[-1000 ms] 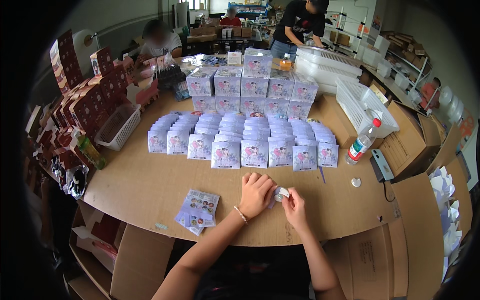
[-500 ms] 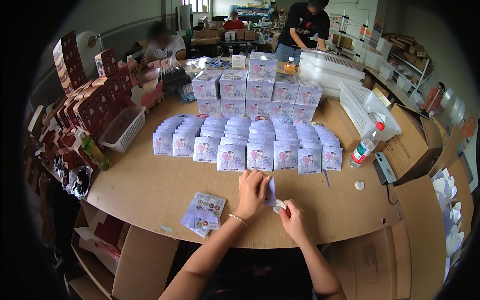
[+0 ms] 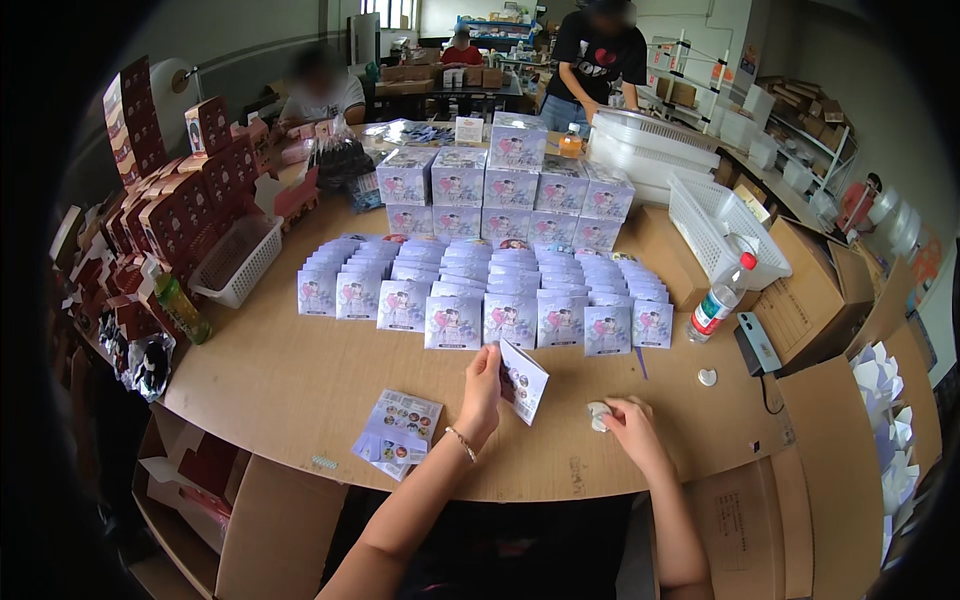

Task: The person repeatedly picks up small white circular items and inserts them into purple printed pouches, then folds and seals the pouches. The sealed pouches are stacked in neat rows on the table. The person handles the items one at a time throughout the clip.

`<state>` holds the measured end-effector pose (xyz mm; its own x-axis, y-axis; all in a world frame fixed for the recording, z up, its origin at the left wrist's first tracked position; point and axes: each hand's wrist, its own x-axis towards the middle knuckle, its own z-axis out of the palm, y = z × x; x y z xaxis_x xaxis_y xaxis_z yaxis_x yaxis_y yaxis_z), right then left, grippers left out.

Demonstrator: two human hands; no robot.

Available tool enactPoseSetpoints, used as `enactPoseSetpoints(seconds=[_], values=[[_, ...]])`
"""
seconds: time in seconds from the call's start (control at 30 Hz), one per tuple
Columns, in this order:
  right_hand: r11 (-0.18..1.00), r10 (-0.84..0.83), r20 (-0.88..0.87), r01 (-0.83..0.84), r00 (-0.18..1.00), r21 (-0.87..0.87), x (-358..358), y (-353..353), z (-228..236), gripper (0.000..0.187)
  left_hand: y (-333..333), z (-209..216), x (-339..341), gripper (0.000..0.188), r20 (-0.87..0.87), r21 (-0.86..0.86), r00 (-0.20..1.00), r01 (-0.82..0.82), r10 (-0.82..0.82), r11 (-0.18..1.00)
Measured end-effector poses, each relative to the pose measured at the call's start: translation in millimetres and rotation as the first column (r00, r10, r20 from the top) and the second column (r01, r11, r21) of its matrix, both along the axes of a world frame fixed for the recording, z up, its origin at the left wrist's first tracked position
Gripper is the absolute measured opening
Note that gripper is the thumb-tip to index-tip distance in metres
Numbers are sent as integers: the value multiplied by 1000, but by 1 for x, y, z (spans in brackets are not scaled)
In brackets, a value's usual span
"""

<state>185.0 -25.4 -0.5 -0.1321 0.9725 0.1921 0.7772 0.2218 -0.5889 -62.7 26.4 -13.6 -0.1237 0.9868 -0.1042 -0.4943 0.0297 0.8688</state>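
Apart now, left hand (image 3: 483, 385) pinches the card (image 3: 523, 378) upright; right hand (image 3: 628, 420) grips a white piece (image 3: 598, 414).

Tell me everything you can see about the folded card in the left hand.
The folded card is thin white paper or card with small coloured pictures printed on it. It is partly open and stands tilted, lifted just above the wooden table. The left hand pinches its left edge. The right hand is apart from it.
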Motion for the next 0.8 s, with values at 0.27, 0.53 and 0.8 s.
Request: enactPoseSetpoints(seconds=[0.27, 0.53, 0.8], values=[[969, 147, -297, -76, 944, 237, -101, -22, 9, 25, -18, -1, 5, 52, 135, -24, 900, 421, -414, 907], [994, 105, -421, -95, 901, 44, -70, -28, 27, 37, -31, 8, 9, 93, -565, 429, 825, 312, -17, 848], [940, 203, 1, -195, 979, 281, -65, -22, 98, 6, -38, 16, 16, 87, -804, 558, 459, 367, 377, 744]])
